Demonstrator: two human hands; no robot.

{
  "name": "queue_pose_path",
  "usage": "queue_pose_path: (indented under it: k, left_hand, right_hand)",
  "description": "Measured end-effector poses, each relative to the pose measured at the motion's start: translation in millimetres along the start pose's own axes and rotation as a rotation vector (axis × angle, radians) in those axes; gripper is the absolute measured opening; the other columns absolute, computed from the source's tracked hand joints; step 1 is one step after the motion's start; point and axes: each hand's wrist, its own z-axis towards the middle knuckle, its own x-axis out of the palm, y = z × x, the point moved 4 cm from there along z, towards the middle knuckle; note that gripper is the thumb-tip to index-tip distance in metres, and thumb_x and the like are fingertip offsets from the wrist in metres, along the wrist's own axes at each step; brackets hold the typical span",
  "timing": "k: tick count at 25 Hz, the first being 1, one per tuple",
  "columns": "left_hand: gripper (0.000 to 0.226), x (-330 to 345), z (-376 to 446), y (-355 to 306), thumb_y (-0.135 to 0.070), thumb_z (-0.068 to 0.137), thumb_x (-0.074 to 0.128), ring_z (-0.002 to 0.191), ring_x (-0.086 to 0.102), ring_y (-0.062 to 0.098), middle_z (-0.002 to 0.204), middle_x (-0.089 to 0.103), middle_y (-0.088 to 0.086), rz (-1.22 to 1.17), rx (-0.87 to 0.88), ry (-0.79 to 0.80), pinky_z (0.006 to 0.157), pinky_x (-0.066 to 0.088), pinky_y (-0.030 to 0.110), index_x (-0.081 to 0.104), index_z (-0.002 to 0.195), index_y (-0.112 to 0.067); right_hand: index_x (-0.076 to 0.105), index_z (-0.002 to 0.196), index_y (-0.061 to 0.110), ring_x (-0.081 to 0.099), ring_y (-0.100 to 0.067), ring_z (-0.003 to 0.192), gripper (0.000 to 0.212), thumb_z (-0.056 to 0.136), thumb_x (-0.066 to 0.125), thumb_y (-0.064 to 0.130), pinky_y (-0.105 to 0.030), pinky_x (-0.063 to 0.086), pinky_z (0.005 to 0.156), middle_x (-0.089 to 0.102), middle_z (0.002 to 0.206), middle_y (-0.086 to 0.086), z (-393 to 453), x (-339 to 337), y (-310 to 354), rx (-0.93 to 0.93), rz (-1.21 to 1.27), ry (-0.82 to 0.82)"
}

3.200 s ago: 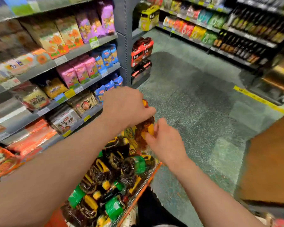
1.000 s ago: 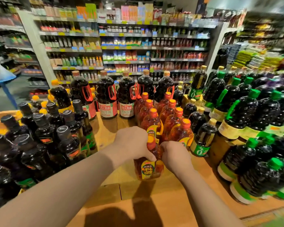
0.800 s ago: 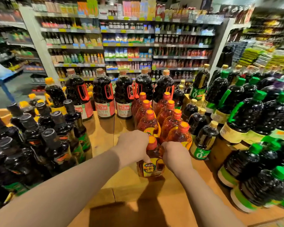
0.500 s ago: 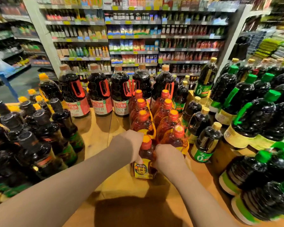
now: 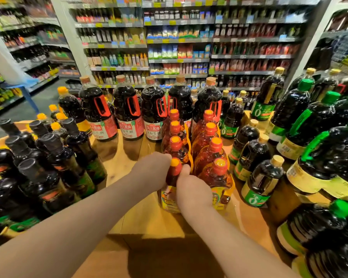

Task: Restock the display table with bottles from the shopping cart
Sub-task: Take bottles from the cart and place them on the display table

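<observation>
— So which step is this?

— Placing, I'd say. Both hands are on one amber plastic bottle with an orange cap and yellow label, which stands upright, or very nearly, at the front of the left row of matching amber orange-capped bottles on the pale wooden worktop.

— How is the grip on each side?

— The left hand curls round the bottle's shoulder from the left, fingers wrapped behind it. The right hand clamps the body from the right, thumb up beside the cap. Both are closed on the bottle; neither is slack.

— Is its base actually down on the wood?

— It looks so, but the right hand hides part of the base, so I can't be certain.

— What sits around it?

— Just beside it on the right, the front bottle of the second amber row. Further back stand tall dark bottles with red handles, to the left dark bottles with black caps, to the right dark bottles with green caps and labels.

— And the next move?

— Judging from this, square the label forward, nudge the bottle flush with its row, then loosen both hands without tipping it against its neighbour. The shopping cart isn't in view, so fetching the next bottle means turning away.
</observation>
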Motion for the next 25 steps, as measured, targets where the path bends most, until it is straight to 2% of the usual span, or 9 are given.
queue_pose_path:
  k: [3, 6, 12, 15, 17, 20, 22, 25]
  left_hand:
    - [0.039, -3, 6, -3, -0.02, 0.077, 0.079, 0.069, 0.056, 0.018, 0.073, 0.045, -0.005, -0.018, -0.012, -0.012, 0.058, 0.05, 0.028, 0.044, 0.095, -0.019]
    - [0.035, -2, 10, -3, -0.02, 0.08, 0.076, 0.068, 0.055, 0.016, 0.073, 0.043, -0.006, -0.017, -0.023, -0.019, 0.055, 0.048, 0.024, 0.048, 0.101, -0.019]
    - [0.035, 2, 10, -6, -0.021, 0.081, 0.076, 0.077, 0.06, 0.017, 0.081, 0.051, -0.003, -0.016, -0.082, 0.019, 0.064, 0.055, 0.027, 0.051, 0.105, -0.019]
    - [0.041, 1, 9, -8, -0.021, 0.081, 0.076, 0.078, 0.062, 0.017, 0.08, 0.049, -0.004, -0.021, -0.126, 0.029, 0.07, 0.059, 0.031, 0.051, 0.113, -0.019]
    - [0.046, 4, 8, -7, -0.02, 0.08, 0.077, 0.082, 0.063, 0.016, 0.085, 0.053, -0.004, -0.071, -0.142, 0.04, 0.072, 0.06, 0.031, 0.051, 0.118, -0.018]
    - [0.057, 15, 4, -3, -0.021, 0.077, 0.08, 0.098, 0.061, 0.018, 0.107, 0.062, -0.003, -0.185, -0.133, 0.054, 0.081, 0.057, 0.03, 0.049, 0.125, -0.022]
    - [0.061, 20, -5, -2, -0.023, 0.078, 0.081, 0.108, 0.059, 0.02, 0.117, 0.062, -0.004, -0.263, -0.159, 0.032, 0.084, 0.055, 0.029, 0.047, 0.129, -0.022]
    - [0.047, 14, -24, -5, -0.029, 0.079, 0.081, 0.096, 0.058, 0.018, 0.101, 0.056, -0.008, -0.354, -0.218, 0.002, 0.074, 0.052, 0.026, 0.047, 0.111, -0.023]
  right_hand:
    - [0.026, 0.136, 0.006, 0.065, -0.032, 0.096, 0.047, 0.094, 0.047, 0.008, -0.036, 0.04, 0.062, 0.065, 0.107, -0.011, 12, 0, -4, 0.032, 0.085, 0.025]
    - [0.028, 0.136, 0.005, 0.063, -0.033, 0.102, 0.052, 0.092, 0.056, 0.011, -0.036, 0.041, 0.064, 0.064, 0.112, -0.012, 19, 1, -6, 0.068, 0.148, 0.088]
    - [0.023, 0.14, 0.004, 0.066, -0.03, 0.099, 0.058, 0.094, 0.057, 0.015, -0.035, 0.044, 0.063, 0.066, 0.11, -0.012, 22, 5, -9, 0.052, 0.196, 0.115]
    - [0.018, 0.144, 0.0, 0.066, -0.027, 0.099, 0.061, 0.098, 0.052, 0.02, -0.036, 0.051, 0.072, 0.065, 0.112, -0.012, 22, 3, -10, 0.018, 0.127, 0.162]
    - [0.018, 0.145, -0.001, 0.065, -0.026, 0.096, 0.06, 0.099, 0.05, 0.021, -0.036, 0.051, 0.075, 0.064, 0.11, -0.012, 20, -1, -10, -0.004, 0.143, 0.179]
    - [0.008, 0.149, 0.0, 0.063, -0.027, 0.107, 0.073, 0.096, 0.054, 0.021, -0.037, 0.053, 0.081, 0.061, 0.123, -0.012, 16, -7, -11, -0.085, 0.023, 0.183]
    - [0.014, 0.149, 0.0, 0.06, -0.029, 0.113, 0.069, 0.095, 0.054, 0.018, -0.038, 0.052, 0.085, 0.057, 0.129, -0.013, 15, -18, -11, -0.107, -0.028, 0.251]
    - [0.035, 0.14, 0.005, 0.057, -0.03, 0.115, 0.058, 0.091, 0.061, 0.021, -0.037, 0.05, 0.086, 0.055, 0.129, -0.011, 5, -46, -9, -0.06, 0.038, 0.356]
